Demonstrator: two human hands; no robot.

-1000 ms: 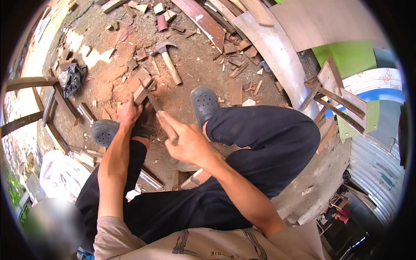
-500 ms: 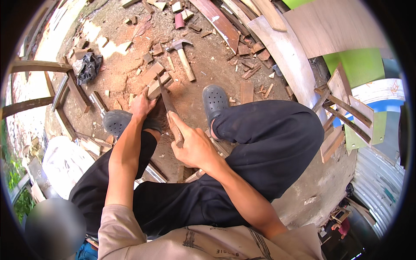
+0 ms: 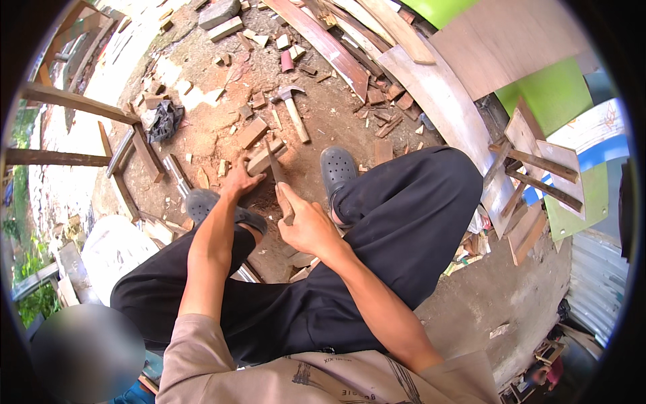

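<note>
My left hand (image 3: 242,180) is closed on a short block of wood (image 3: 265,157) low over the ground, near the toe of my left clog (image 3: 202,204). In my right hand (image 3: 309,227) is the wooden handle of a handsaw (image 3: 277,169). Its narrow dark blade crosses the block near the right end, beside my left fingers. Whether the teeth have cut into the wood, I cannot tell. Just beyond the held block lies a loose wood block (image 3: 252,132). A claw hammer (image 3: 295,118) with a pale wooden handle rests on the ground farther ahead.
Wood offcuts (image 3: 387,121) and sawdust lie over the ground. Long planks (image 3: 330,40) and sheets (image 3: 505,40) stretch along the right. On the left stand wooden frame pieces (image 3: 84,103) and a crumpled black bag (image 3: 165,121). A small wooden assembly (image 3: 538,165) stands at the right.
My view has shifted, so the ground things appear lower and slightly to the right. My right hand is nearer the held block, and less of the saw's length shows. Both grips stay the same.
</note>
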